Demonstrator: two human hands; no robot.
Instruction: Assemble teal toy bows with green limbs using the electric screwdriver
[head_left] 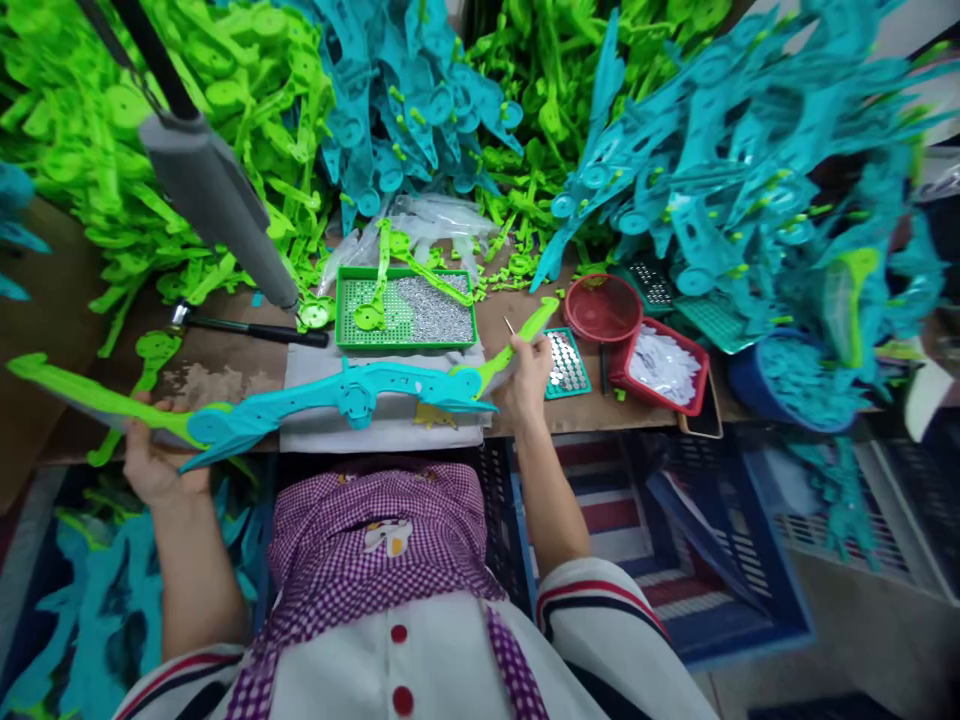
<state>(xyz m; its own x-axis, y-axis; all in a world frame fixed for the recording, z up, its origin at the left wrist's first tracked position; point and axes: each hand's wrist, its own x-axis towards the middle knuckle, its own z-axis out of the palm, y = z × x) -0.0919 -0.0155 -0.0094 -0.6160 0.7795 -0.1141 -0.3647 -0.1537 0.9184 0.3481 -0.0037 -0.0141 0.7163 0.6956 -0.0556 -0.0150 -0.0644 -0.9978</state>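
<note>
A long blue plastic part (356, 390) with green arms at both ends stretches across the front of the table, above a white cloth (304, 425). My left hand (159, 460) is closed round the green arm at its left end. At the right end, my right hand (527, 375) grips the other green arm, and a thin metal tip shows by its fingers. Just beyond the blue part lies a green tray (341, 310) with small metal pieces and green parts on it.
Piles of green parts (247, 90) and blue parts (720, 170) line the back. A grey tool (217, 190) hangs at left above a hammer (255, 330). Red baskets (694, 395), a teal tray (583, 385) and a blue bucket (757, 385) stand at right. Crates (780, 620) are below.
</note>
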